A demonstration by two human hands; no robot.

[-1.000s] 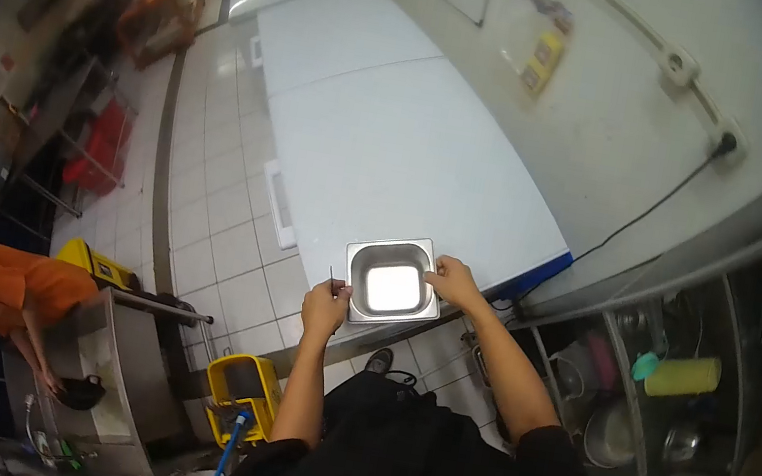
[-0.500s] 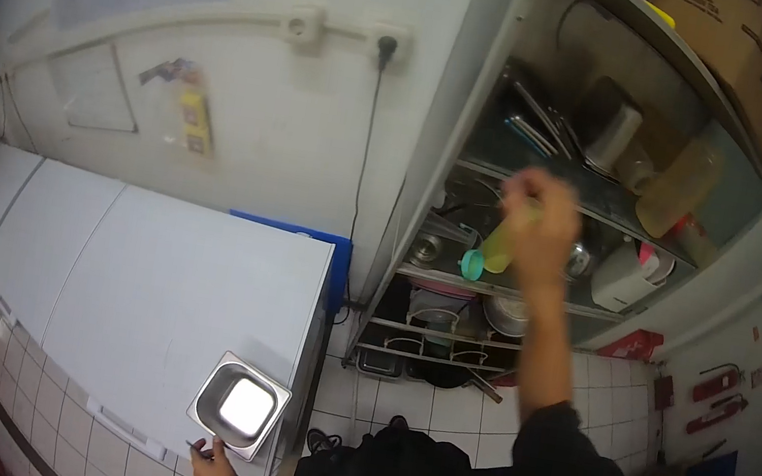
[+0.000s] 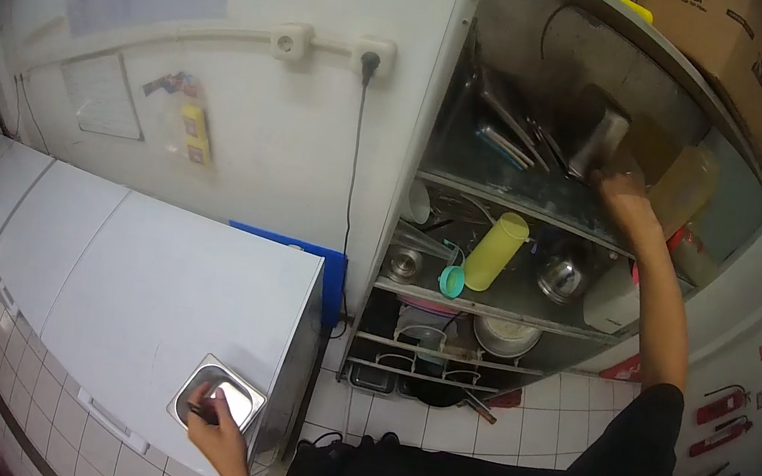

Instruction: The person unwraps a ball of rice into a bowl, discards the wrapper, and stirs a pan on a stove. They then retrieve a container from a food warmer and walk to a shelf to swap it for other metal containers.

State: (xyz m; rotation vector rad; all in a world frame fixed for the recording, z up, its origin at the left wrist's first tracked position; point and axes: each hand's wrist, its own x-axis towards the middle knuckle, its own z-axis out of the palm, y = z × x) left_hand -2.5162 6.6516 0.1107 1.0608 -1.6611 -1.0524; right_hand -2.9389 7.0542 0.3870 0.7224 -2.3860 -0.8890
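Observation:
My left hand [image 3: 215, 419] is over the near side of a square steel pan [image 3: 242, 395] on the white freezer top [image 3: 163, 293]. Its fingers are curled round a small dark object that I cannot make out. My right hand [image 3: 620, 188] reaches into the cabinet's upper shelf [image 3: 509, 184], beside an upright metal container [image 3: 602, 139]. The fingertips are dim there, and whether they grip the container is unclear. Flat metal trays [image 3: 509, 124] lean to the left of it.
On the shelf below are a yellow-green pitcher [image 3: 497, 253], a turquoise lid [image 3: 451, 280] and a round steel pot [image 3: 562, 275]. Cardboard boxes [image 3: 729, 54] sit on top of the cabinet. A black cord [image 3: 352, 184] hangs down the wall.
My right hand has moved from in front of the pitcher up and right into the upper shelf. My left hand has moved from the pan's near edge to over the pan. The view has shifted slightly.

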